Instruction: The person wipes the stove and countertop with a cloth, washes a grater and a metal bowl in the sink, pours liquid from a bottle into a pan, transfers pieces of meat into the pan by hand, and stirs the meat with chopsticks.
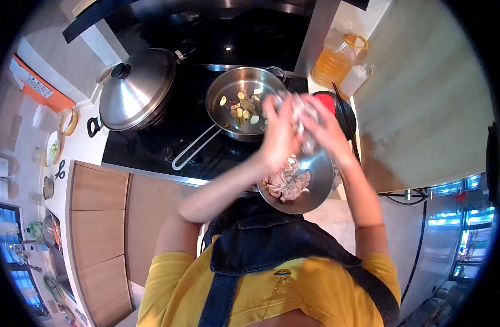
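My left hand (281, 131) and my right hand (327, 128) are cupped close together, blurred by motion, with pale raw meat (303, 117) gripped between them. They are at the right edge of a steel frying pan (219, 114), above the far side of a metal bowl (321, 182). More raw meat pieces (289, 184) lie in the bowl, near my body. Garlic cloves (239, 113) and a brownish leaf (248, 104) lie on the pan's bottom. The palms and the exact pieces held are partly hidden.
A lidded wok (138, 90) stands left of the pan on the black stove (135, 147). The pan's handle (193, 148) points toward my left. An oil jug (333, 62), a white squeeze bottle (354, 80) and dark chopsticks (346, 117) are at the right. Scissors (60, 169) lie on the left counter.
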`<state>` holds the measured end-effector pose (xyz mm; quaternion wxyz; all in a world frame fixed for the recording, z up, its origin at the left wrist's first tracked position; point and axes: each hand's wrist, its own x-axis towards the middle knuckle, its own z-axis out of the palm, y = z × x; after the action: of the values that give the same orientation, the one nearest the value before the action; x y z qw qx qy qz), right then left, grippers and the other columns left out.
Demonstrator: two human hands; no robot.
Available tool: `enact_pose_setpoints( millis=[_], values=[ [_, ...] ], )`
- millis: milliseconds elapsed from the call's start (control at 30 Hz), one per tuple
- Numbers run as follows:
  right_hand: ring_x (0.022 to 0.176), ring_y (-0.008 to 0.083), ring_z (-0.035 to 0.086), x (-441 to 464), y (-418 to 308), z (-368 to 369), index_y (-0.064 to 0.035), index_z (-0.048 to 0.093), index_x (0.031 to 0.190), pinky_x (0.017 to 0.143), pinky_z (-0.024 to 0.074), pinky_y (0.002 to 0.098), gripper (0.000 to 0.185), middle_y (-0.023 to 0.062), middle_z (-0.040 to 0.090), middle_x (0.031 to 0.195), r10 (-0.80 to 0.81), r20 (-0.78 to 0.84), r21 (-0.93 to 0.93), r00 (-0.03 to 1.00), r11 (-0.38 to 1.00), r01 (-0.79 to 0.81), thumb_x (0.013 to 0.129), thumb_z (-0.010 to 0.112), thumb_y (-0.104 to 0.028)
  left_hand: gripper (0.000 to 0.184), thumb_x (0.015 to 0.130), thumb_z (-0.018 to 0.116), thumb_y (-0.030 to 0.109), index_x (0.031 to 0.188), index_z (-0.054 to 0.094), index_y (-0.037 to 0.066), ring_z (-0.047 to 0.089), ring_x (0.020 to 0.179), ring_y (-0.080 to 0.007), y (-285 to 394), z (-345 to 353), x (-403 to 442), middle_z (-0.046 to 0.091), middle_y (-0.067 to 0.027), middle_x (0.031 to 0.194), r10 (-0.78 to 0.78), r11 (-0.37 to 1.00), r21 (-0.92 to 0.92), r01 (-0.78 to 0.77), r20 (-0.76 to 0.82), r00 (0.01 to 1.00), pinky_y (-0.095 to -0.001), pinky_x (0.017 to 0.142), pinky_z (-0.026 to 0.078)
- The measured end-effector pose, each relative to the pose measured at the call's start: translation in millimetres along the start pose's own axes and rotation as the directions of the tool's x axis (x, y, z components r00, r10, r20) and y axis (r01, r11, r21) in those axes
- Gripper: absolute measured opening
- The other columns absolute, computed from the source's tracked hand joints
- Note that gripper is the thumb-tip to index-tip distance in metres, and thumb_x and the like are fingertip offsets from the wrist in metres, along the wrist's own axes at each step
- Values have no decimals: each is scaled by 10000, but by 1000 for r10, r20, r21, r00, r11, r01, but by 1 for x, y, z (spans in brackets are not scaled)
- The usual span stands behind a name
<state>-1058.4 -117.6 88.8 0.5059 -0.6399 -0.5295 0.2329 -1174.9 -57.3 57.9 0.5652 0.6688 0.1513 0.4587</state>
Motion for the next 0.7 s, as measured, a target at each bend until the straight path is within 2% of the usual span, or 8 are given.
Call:
enact_pose_setpoints(
  millis=[133,267,367,433,500,600,667,700],
  values=[
    [749,164,572,93,-24,31,-152,425,1232,419,488,311,421,65,555,959,331,167,10,929,941,-337,850,546,-283,871,457,843,136,1208,407,63,448,1060,-350,2,-64,75,331,-204,1203,-47,737,673,62,-40,998,-382,921,406],
    [756,266,596,146,16,76,-136,440,1205,381,498,462,377,127,571,851,481,249,-189,840,875,-445,863,503,-280,852,425,849,182,1166,458,33,405,1090,-390,-58,-101,100,447,-244,1140,-182,608,787,106,8,983,-399,927,388],
    [1075,349,510,147,15,94,-73,500,1182,838,469,476,398,186,493,1208,478,163,-603,863,741,-296,791,426,-67,676,526,800,279,1098,545,26,390,1126,-394,-94,-113,109,494,-204,1159,-435,359,933,28,141,889,-419,930,387],
    [1066,326,520,162,38,88,-91,520,1181,906,420,375,415,183,528,1164,262,191,-784,946,621,-14,769,472,-85,600,586,764,278,1088,555,23,433,1121,-369,-102,-125,109,500,-195,1163,-421,279,960,-19,140,896,-415,915,408],
    [1034,318,540,139,-4,61,-69,529,1161,886,425,383,390,175,563,1110,173,140,-744,975,668,-12,776,494,-114,519,624,742,253,1057,572,22,490,1081,-330,-12,-125,94,504,-186,1162,-413,333,938,98,51,910,-398,904,417],
    [949,245,577,79,-47,4,-54,555,1123,810,448,323,308,160,607,1018,-25,145,-542,989,834,101,827,521,-130,475,672,699,97,1108,539,-6,552,999,-284,56,-147,44,555,-173,1108,67,639,740,-208,215,974,-338,846,442],
    [916,219,593,29,-41,-25,-48,571,1097,793,450,305,282,140,622,989,-26,156,-393,987,915,86,830,528,-128,426,709,675,56,1110,543,0,563,973,-200,82,-144,7,568,-144,1101,-244,811,566,145,103,964,-295,819,455],
    [922,236,598,2,-34,-33,-38,577,1081,802,446,308,281,146,623,984,27,144,-325,989,945,22,819,539,-132,392,736,655,36,1112,548,10,554,949,-146,76,-142,-15,578,-117,1085,-184,863,495,102,120,975,-267,809,455]
  ],
)
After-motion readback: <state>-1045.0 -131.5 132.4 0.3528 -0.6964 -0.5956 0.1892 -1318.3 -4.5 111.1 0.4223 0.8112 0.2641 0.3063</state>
